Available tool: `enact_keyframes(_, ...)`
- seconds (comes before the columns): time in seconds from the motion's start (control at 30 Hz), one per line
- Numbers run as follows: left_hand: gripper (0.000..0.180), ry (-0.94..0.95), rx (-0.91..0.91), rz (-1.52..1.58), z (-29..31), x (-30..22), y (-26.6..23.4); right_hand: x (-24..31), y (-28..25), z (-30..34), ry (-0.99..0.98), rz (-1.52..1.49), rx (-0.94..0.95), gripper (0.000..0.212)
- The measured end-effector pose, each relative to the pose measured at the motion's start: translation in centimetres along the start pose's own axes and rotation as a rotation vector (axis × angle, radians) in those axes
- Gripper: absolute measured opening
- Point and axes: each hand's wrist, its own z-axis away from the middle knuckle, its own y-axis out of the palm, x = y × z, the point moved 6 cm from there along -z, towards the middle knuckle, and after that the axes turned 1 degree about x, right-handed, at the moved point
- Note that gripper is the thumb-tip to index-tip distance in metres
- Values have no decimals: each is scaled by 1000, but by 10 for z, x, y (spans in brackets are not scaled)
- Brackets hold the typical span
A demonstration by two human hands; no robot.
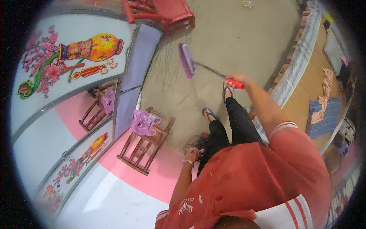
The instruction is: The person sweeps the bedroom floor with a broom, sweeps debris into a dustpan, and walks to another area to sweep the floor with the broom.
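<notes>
My right hand (236, 81) is closed around the red grip of a broom (207, 68). Its dark thin handle runs to a white and purple head with purple bristles, held over the floor at the upper middle. My left hand (192, 154), with a bracelet on its wrist, hangs low beside my leg. The left fingers look curled, but what they hold, if anything, cannot be made out. Just past them, against my dark trousers, is a dark tangled-looking pile (195, 142).
A wooden chair (146, 143) carries a pink plastic bag (145, 123) at my left, by mirrored cabinet doors (82, 47). A red chair (164, 15) stands at the far end. Along the right runs a bed (305, 80) with cloths. Thin dark strands (167, 57) litter the floor.
</notes>
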Motion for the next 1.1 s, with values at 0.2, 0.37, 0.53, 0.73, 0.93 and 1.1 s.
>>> enact_keyframes(0.2,17,-169,26,682,-46,-73,-29,38,-63,97,-42,208,-252,19)
enact_keyframes(0.37,21,33,5,460,-64,-145,-56,23,-40,139,-214,429,-231,17)
enact_keyframes(0.53,15,162,-86,29,-64,-163,-78,-7,-10,120,-127,302,-6,22)
enact_keyframes(0.73,25,-89,-22,14,-76,-158,-111,-4,-9,55,172,115,120,12)
enact_keyframes(0.93,31,38,-92,-41,-120,-177,-152,65,-100,85,-156,-127,-180,10)
enact_keyframes(1.1,32,166,56,-57,-181,-209,-183,96,-124,106,-54,243,-411,14)
